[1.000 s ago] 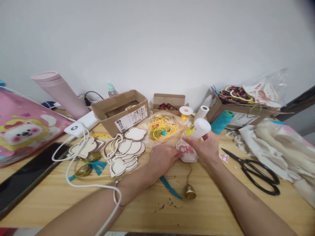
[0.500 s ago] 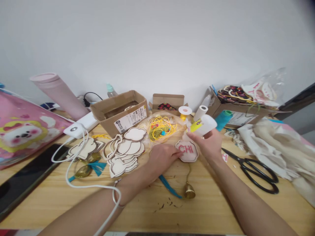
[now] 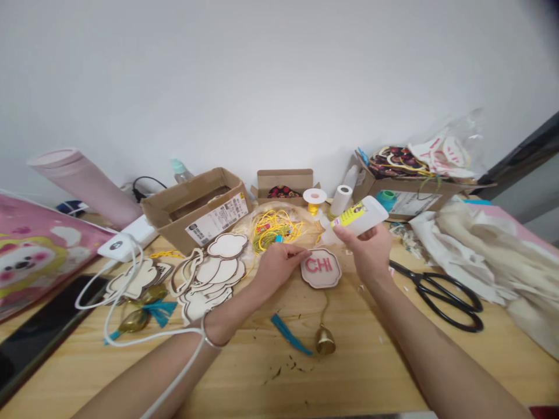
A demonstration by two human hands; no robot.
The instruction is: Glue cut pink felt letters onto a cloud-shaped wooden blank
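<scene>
My left hand (image 3: 279, 266) pinches the upper left edge of a scalloped plaque (image 3: 321, 278) with raised pink letters reading CHI. A gold bell (image 3: 325, 341) hangs from the plaque by a thin cord and lies on the table. In my right hand (image 3: 371, 253) is a white squeeze bottle (image 3: 364, 215) with a yellow label, tilted with its nozzle end to the left, above the plaque. A blue ribbon strip (image 3: 290, 335) lies below my left hand. To its left, blank cloud-shaped wooden pieces (image 3: 218, 272) are piled up.
Black scissors (image 3: 445, 294) and crumpled cloth (image 3: 489, 256) lie at the right. Cardboard boxes (image 3: 218, 224) stand along the wall, with a bag of yellow cords (image 3: 277, 230) between. A white cable (image 3: 166, 331) crosses over my left forearm; a phone (image 3: 39, 337) lies at the far left.
The bottle has turned so its label faces more toward me. My left fingers have shifted up to the plaque's upper left edge. The whole view has moved slightly.
</scene>
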